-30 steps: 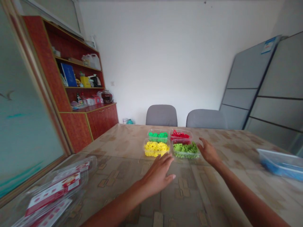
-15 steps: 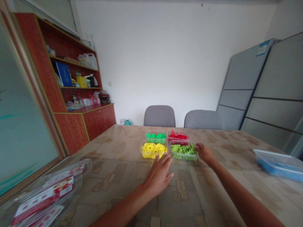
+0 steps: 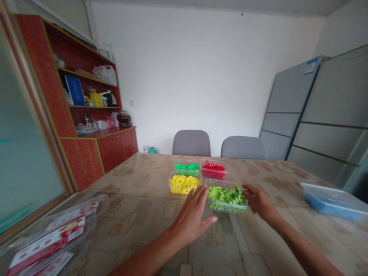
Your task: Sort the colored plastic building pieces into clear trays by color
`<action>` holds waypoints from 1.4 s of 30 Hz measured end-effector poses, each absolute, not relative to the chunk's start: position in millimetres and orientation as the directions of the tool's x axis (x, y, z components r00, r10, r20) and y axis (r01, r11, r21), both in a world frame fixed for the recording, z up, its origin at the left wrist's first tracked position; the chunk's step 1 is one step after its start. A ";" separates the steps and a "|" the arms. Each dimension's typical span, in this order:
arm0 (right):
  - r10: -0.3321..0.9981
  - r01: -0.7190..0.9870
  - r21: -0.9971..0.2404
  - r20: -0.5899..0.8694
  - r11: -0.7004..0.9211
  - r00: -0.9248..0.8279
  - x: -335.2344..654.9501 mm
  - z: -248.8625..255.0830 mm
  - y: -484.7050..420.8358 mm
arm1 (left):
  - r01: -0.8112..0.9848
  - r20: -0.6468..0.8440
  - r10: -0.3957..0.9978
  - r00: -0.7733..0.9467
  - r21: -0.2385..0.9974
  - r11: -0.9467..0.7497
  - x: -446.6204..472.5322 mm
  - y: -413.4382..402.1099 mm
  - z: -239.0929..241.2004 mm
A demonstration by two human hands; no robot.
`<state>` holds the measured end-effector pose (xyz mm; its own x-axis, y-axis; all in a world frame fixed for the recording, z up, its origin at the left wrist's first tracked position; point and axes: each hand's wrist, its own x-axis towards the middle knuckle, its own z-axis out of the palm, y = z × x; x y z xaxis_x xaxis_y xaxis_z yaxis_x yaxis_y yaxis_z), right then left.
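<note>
A clear plastic container of light green toy pieces (image 3: 227,197) sits between my hands on the table. My right hand (image 3: 260,203) is at its right end, fingers curled against the rim and wall. My left hand (image 3: 192,214) is open, palm toward the container, fingers stretched forward and thumb apart; its fingertips are near the container's left end, and I cannot tell whether they touch it. Just beyond those fingertips is a container of yellow flower-shaped pieces (image 3: 184,184), its front right corner partly covered. Behind stand containers of green pieces (image 3: 186,168) and red pieces (image 3: 214,168).
A container with blue contents (image 3: 330,203) is at the table's right. Clear lidded packs with red and white labels (image 3: 51,237) lie at the left. Two grey chairs (image 3: 191,143) stand at the far edge. A patterned cover (image 3: 129,237) spans the table.
The light green container has moved toward me and slightly right, away from the other three. My right hand has come nearer with it; my left hand stays open and has shifted little.
</note>
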<state>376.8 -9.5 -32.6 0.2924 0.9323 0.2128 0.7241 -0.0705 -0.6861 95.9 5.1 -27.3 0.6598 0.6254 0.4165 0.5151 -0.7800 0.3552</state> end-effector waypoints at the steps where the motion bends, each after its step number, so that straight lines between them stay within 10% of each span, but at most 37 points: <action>1: 0.937 0.714 -0.698 0.212 -0.055 0.279 373.7 -32.8 -16.8 | 0.514 0.417 0.623 0.662 0.353 -0.782 94.2 1.0 -24.9; 12: 1.000 0.595 -0.804 0.013 0.007 0.006 295.8 -39.7 -70.9 | 0.597 0.086 0.696 0.713 0.447 -0.666 42.5 -39.0 -30.2; 20: 0.943 0.825 -0.477 0.277 0.304 -0.187 296.0 -30.0 -86.6 | 0.647 -0.044 0.707 0.706 0.447 -0.618 35.6 -50.3 -20.4; 32: 0.890 0.804 -0.408 0.332 0.433 -0.311 285.0 -28.8 -95.2 | 0.479 0.023 0.576 0.817 0.529 -0.700 19.8 -50.7 -5.1; 42: 0.902 0.840 -0.359 0.302 0.408 -0.309 277.9 -8.4 -96.1 | 0.535 0.251 0.613 0.749 0.317 -0.783 24.1 -38.6 -15.7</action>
<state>277.9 -96.1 -8.4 -0.3088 0.9018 0.3023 0.8395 0.4079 -0.3590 24.1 -38.6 -15.7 0.7488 0.6135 0.2510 0.5353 -0.7830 0.3169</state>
